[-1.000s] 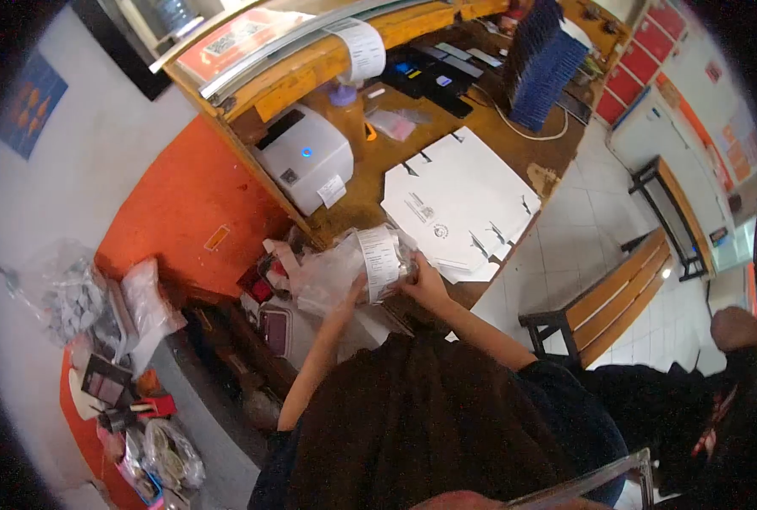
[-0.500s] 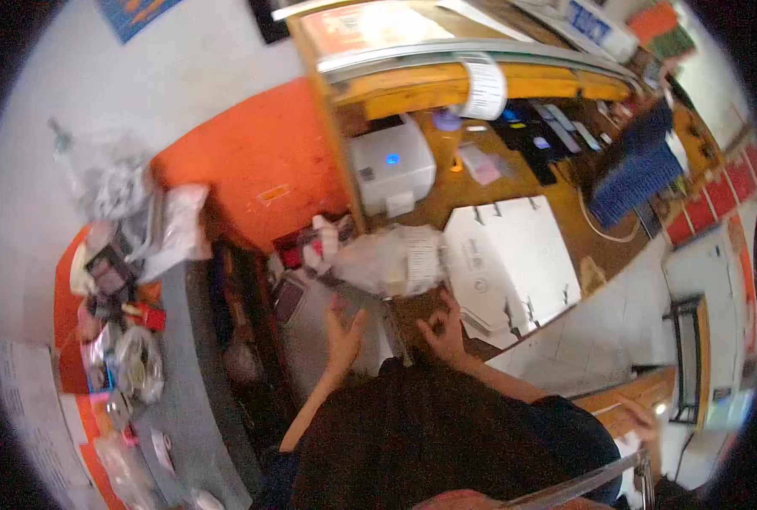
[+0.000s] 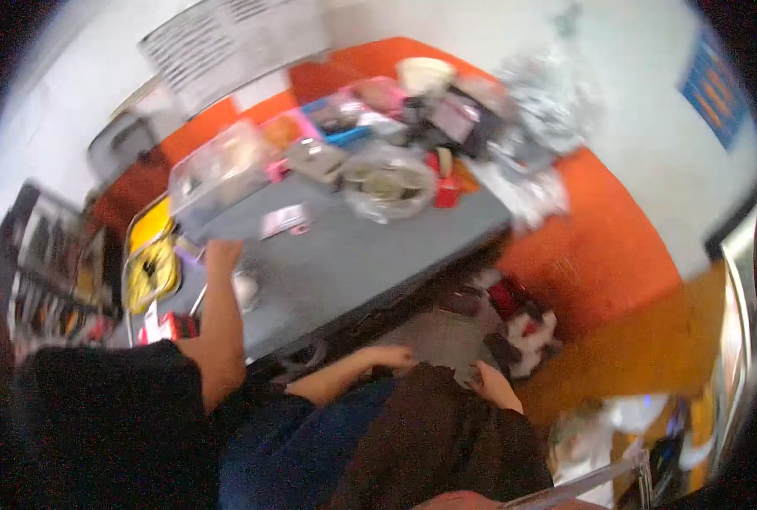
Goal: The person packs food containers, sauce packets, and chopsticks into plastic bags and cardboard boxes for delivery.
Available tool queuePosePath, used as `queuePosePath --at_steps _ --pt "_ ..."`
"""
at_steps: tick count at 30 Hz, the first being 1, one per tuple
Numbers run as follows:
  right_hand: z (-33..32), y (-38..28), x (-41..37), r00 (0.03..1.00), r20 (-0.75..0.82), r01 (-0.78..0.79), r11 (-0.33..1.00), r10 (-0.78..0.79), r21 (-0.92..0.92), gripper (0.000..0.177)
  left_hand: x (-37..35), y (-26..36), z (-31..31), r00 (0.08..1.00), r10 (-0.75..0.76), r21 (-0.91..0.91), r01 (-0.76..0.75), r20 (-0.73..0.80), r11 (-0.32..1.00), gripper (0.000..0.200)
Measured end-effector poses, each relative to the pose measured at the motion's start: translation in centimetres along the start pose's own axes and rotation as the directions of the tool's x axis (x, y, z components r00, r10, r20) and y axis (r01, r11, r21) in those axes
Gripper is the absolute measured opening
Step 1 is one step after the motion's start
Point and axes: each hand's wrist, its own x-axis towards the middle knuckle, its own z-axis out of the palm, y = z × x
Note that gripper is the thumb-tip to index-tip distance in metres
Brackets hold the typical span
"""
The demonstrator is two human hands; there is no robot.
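My left hand (image 3: 393,357) is low in front of my dark clothing, close to the front edge of the grey table (image 3: 353,263). Motion blur hides how its fingers are set, and I see no object in it. My right hand (image 3: 493,384) is further right, beside the dark cloth over my lap. Its thumb and fingers look apart, with nothing visible between them. Between and beyond my hands is a blurred greyish surface (image 3: 451,336). A crumpled white and red bundle (image 3: 530,340) lies just past my right hand.
A co-worker's bare arm (image 3: 224,323) reaches over the table from the left. On the table are a clear plastic bin (image 3: 221,174), a clear bag of round items (image 3: 389,183), a pink-and-white packet (image 3: 285,221) and a yellow container (image 3: 152,268). An orange wall panel (image 3: 591,246) stands at right.
My view has swung left, from the wooden counter with the white box to the grey table. Both hands have moved with my body, and a co-worker's arm is now close at left.
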Motion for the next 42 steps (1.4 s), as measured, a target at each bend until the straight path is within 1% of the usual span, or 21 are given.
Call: queuePosePath --at_steps 3,5,8,10,14,16,19,21,24,26,28,29,30,31,32,33,35,36,37,38,42 --pt "0.7 -0.9 8.1 0.972 -0.026 0.231 0.966 -0.235 -0.119 0.041 -1.9 2.1 -6.0 0.897 -0.279 -0.184 0.228 -0.341 0.956 0.052" --pt "0.7 -3.0 12.2 0.929 -0.002 0.365 0.916 -0.37 -0.165 0.042 -3.1 1.6 -8.3 0.847 -0.347 -0.277 0.249 -0.402 0.928 0.051" --pt "-0.4 -7.4 16.6 0.859 0.197 0.464 0.881 -0.472 0.089 0.04 -3.4 -0.1 -9.5 0.786 -0.349 -0.378 0.16 -0.51 0.912 0.05" --pt "-0.3 -6.8 19.8 0.728 0.171 0.622 0.745 -0.664 0.242 0.038 -3.5 -1.2 -9.4 0.795 -0.281 -0.466 -0.003 -0.538 0.885 0.047" --pt "-4.8 -4.9 26.1 0.782 0.056 0.606 0.779 -0.62 0.162 0.023 -5.3 -0.2 -10.0 0.771 -0.381 -0.656 -0.062 -0.51 0.752 0.046" --pt "-7.9 -5.3 28.9 0.916 0.041 0.371 0.883 -0.398 0.286 0.018 -5.0 -0.4 -10.4 0.733 -0.388 -0.681 -0.138 -0.558 0.719 0.045" --pt "-11.4 -3.5 34.6 0.883 0.031 0.417 0.813 -0.468 0.406 0.015 -3.9 0.7 -10.9 0.59 -0.583 -0.803 -0.209 -0.558 0.558 0.04" --pt "-13.8 -3.7 37.8 0.814 0.065 0.549 0.8 -0.578 0.24 0.015 -2.2 2.1 -11.7 0.354 -0.655 -0.745 -0.328 -0.667 0.581 0.037" --pt "-14.7 -6.1 39.6 0.733 0.228 0.582 0.765 -0.64 0.276 0.015 1.7 1.7 -12.0 0.174 -0.64 -0.662 -0.24 -0.748 0.71 0.036" --pt "-12.3 -6.1 41.2 0.645 0.286 0.612 0.704 -0.708 0.361 0.015 3.2 1.7 -11.2 0.07 -0.673 -0.673 -0.181 -0.736 0.717 0.037" --pt "-9.8 -7.0 41.6 0.545 0.456 0.585 0.709 -0.704 0.395 0.011 3.4 4.1 -11.2 0.168 -0.714 -0.733 -0.2 -0.679 0.65 0.04" --pt "-7.9 -7.6 42.1 0.436 0.516 0.605 0.665 -0.737 0.439 0.011 4.5 2.3 -9.3 0.096 -0.742 -0.743 -0.195 -0.664 0.64 0.04" --pt "-5.7 -7.2 42.8 0.362 0.535 0.617 0.627 -0.763 0.476 0.011 6.6 -1.1 -5.9 0.186 -0.721 -0.744 -0.189 -0.668 0.641 0.041" --pt "-3.0 -6.2 43.8 0.226 0.492 0.784 0.457 -0.841 0.42 0.012 6.7 -2.8 -3.5 0.277 -0.696 -0.747 -0.177 -0.663 0.641 0.042" --pt "-0.6 -6.3 44.1 0.077 0.443 0.9 0.253 -0.893 0.354 0.012 5.6 1.8 -2.5 0.024 -0.737 -0.721 -0.228 -0.676 0.654 0.043" --pt "0.4 -7.0 43.8 0.012 0.437 0.888 0.21 -0.9 0.409 0.012 6.3 1.2 -0.4 -0.065 -0.773 -0.76 -0.147 -0.631 0.633 0.043" --pt "-0.8 -8.7 42.3 0.086 0.355 0.971 0.159 -0.931 0.18 0.011 7.3 2.0 2.6 -0.192 -0.813 -0.82 -0.063 -0.55 0.569 0.044" --pt "-1.5 -9.4 41.6 0.052 0.355 0.966 0.136 -0.934 0.218 0.011 7.6 3.6 2.9 -0.251 -0.866 -0.847 -0.216 -0.433 0.486 0.045" --pt "-2.3 -10.0 41.3 0.128 0.436 0.941 0.248 -0.891 0.232 0.012 7.8 4.8 3.2 -0.284 -0.905 -0.836 -0.368 -0.315 0.407 0.046" --pt "-2.5 -10.3 41.2 0.203 0.515 0.906 0.359 -0.833 0.223 0.013 8.0 4.8 4.0 -0.302 -0.904 -0.838 -0.366 -0.303 0.404 0.046" --pt "-1.7 -9.3 42.1 0.157 0.453 0.93 0.286 -0.878 0.232 0.014 8.5 3.7 4.3 -0.371 -0.858 -0.816 -0.325 -0.354 0.478 0.04"
